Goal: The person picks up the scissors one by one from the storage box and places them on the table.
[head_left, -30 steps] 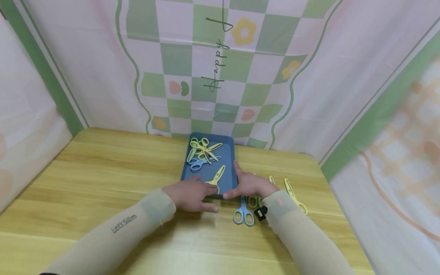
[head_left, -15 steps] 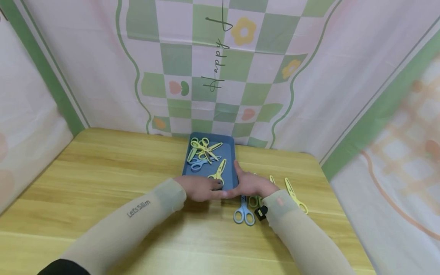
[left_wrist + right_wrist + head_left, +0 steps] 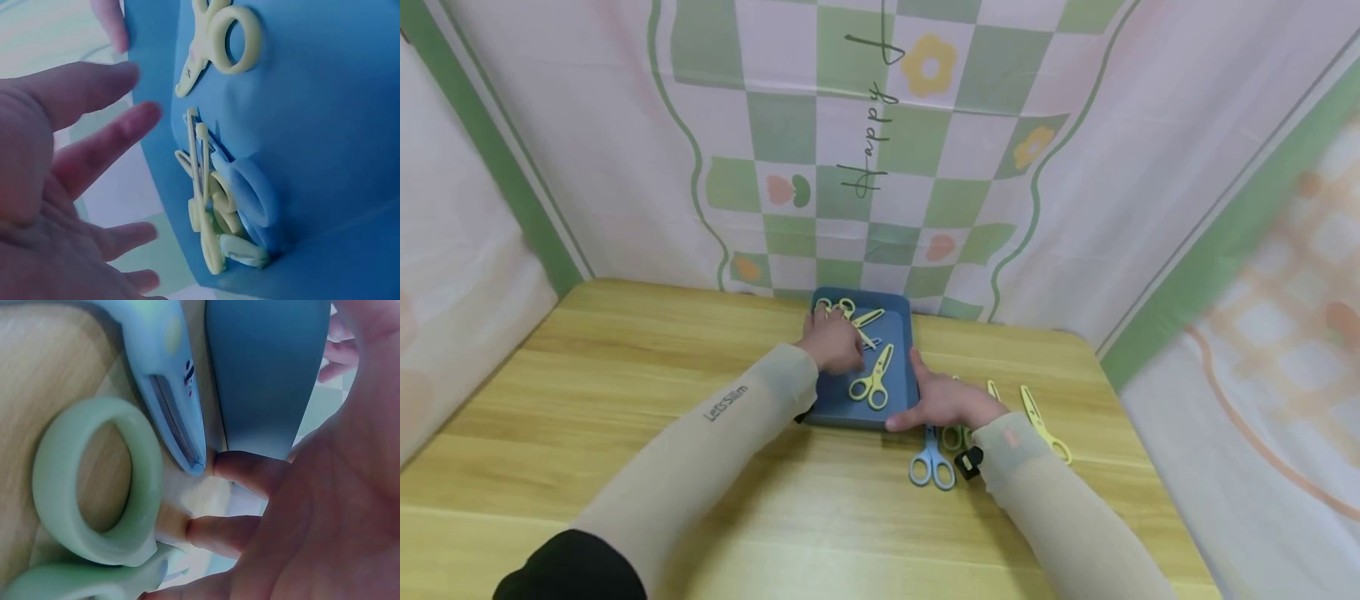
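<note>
In the head view, my left hand [image 3: 835, 342] is over the pile of scissors at the back left of the blue tray [image 3: 850, 412], hiding part of it. Its fingers are spread in the left wrist view, with nothing between them. That view shows yellow scissors [image 3: 203, 200], blue scissors [image 3: 253, 190] and a light green handle [image 3: 244, 250] heaped together. Separate yellow scissors [image 3: 872, 385] lie flat nearer the tray's front. My right hand [image 3: 946, 402] rests with spread fingers at the tray's right wall, its thumb at the front right corner.
To the right of the tray on the wooden table [image 3: 760, 533] lie blue scissors [image 3: 932, 458], green scissors [image 3: 953, 438] partly under the right wrist, and yellow scissors [image 3: 1043, 425]. A patterned cloth [image 3: 880, 142] hangs behind the tray.
My left hand has left the single yellow scissors, which slid slightly backward in the tray, and moved back and left over the pile. My right hand has stayed at the tray's side.
</note>
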Action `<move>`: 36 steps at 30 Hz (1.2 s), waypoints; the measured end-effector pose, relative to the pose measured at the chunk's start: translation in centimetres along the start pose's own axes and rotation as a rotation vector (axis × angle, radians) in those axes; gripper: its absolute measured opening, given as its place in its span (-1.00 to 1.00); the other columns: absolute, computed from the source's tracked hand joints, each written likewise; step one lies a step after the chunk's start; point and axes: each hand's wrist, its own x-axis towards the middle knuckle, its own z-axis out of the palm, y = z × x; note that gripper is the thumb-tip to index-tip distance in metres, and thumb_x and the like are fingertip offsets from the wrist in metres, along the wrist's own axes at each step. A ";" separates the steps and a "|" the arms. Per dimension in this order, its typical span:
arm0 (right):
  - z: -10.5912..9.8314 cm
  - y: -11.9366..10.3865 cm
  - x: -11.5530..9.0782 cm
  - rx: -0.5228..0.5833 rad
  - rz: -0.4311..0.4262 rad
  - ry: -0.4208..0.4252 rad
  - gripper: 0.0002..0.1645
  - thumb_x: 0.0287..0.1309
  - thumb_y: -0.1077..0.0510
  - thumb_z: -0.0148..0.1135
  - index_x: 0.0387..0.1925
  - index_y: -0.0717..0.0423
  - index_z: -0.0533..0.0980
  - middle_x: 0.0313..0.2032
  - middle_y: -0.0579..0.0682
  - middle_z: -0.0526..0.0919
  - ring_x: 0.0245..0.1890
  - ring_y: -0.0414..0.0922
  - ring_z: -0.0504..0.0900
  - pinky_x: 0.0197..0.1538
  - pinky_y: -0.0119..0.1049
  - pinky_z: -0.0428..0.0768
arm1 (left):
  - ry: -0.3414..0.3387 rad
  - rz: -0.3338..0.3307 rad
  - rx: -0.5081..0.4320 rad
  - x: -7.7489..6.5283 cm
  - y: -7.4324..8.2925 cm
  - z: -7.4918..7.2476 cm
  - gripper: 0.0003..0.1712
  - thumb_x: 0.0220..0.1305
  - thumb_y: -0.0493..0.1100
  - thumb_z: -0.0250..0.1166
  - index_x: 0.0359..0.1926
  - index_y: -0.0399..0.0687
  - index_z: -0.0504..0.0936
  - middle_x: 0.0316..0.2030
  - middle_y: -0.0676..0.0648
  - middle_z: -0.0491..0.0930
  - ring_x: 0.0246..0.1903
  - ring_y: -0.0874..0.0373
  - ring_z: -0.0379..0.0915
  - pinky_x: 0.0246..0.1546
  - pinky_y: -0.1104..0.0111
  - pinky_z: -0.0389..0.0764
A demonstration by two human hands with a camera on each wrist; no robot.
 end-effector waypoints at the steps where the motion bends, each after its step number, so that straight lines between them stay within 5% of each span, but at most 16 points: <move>1: 0.0 0.0 0.0 -0.001 -0.001 0.001 0.76 -0.26 -0.49 0.51 0.55 0.06 -0.50 0.45 0.42 0.04 0.39 0.24 0.21 0.40 0.00 0.17 | -0.021 -0.021 0.015 0.1 0.2 0.0 -0.89 0.16 0.03 0.37 -0.43 0.20 0.77 0.34 -0.23 0.34 0.43 -0.40 -0.21 0.32 -0.30 -0.10; 8: 0.0 -0.1 0.1 0.014 -0.005 -0.003 0.77 -0.27 -0.49 0.51 0.54 0.06 -0.51 0.46 0.40 0.01 0.40 0.23 0.20 0.40 -0.01 0.16 | -0.077 -0.089 0.121 1.2 1.0 1.0 -0.72 0.21 0.00 0.30 -0.13 0.03 0.78 0.49 -0.19 0.11 0.45 -0.42 -0.35 0.34 -0.30 -0.21; 15: -0.1 -0.2 0.0 0.006 -0.002 -0.001 0.78 -0.28 -0.50 0.51 0.54 0.05 -0.51 0.45 0.41 0.03 0.39 0.24 0.20 0.40 0.00 0.16 | -0.091 -0.129 0.185 2.0 1.4 1.3 -0.42 0.23 0.00 0.28 0.26 -0.08 0.58 0.48 -0.21 0.13 0.46 -0.40 -0.34 0.34 -0.28 -0.18; 24: -0.1 -0.4 -0.2 -0.006 0.006 -0.005 0.77 -0.27 -0.51 0.50 0.54 0.06 -0.51 0.44 0.43 0.06 0.37 0.24 0.24 0.39 0.01 0.20 | -0.141 -0.151 0.213 2.3 1.6 1.7 -0.42 0.08 0.07 0.49 0.14 0.02 0.69 0.47 -0.20 0.16 0.46 -0.39 -0.36 0.38 -0.21 -0.21; 36: -0.2 -0.5 -0.3 0.018 -0.002 -0.017 0.76 -0.24 -0.48 0.51 0.54 0.09 -0.51 0.45 0.43 0.00 0.40 0.25 0.18 0.40 0.02 0.16 | -0.164 -0.133 0.251 2.6 1.9 1.9 -0.70 0.15 -0.09 0.39 -0.06 0.09 0.75 0.45 -0.17 0.22 0.47 -0.37 -0.37 0.37 -0.22 -0.24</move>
